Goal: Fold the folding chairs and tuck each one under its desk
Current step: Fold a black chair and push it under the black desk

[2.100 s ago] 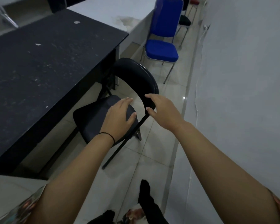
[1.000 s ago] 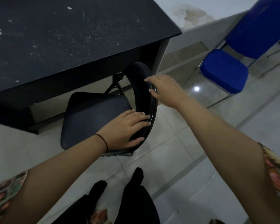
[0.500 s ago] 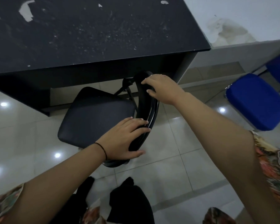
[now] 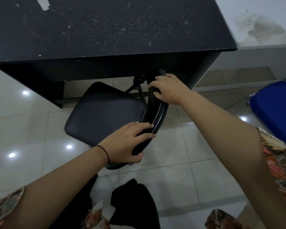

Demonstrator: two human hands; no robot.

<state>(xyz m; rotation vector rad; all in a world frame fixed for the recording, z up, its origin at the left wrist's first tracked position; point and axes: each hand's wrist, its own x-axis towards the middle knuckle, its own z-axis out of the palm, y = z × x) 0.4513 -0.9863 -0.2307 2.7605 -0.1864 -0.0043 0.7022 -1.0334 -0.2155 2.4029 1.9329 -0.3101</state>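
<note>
A black folding chair (image 4: 102,113) stands unfolded on the tiled floor in front of a black desk (image 4: 106,30). Its padded seat faces left and its curved backrest (image 4: 158,113) is seen from above, edge-on. My left hand (image 4: 127,144) grips the near end of the backrest, fingers over the top edge and thumb underneath. My right hand (image 4: 167,90) grips the far end of the backrest, close under the desk's front edge. The chair's legs are mostly hidden beneath the seat.
A blue padded chair (image 4: 274,109) stands at the right edge. A white desk (image 4: 262,27) adjoins the black one on the right. The glossy tiled floor (image 4: 31,129) reflects ceiling lights. My dark-socked feet (image 4: 130,204) stand just behind the chair.
My view has swung from alongside the chair to above its back, facing the desk. Both hands moved from the seat and backrest side onto the two ends of the backrest.
</note>
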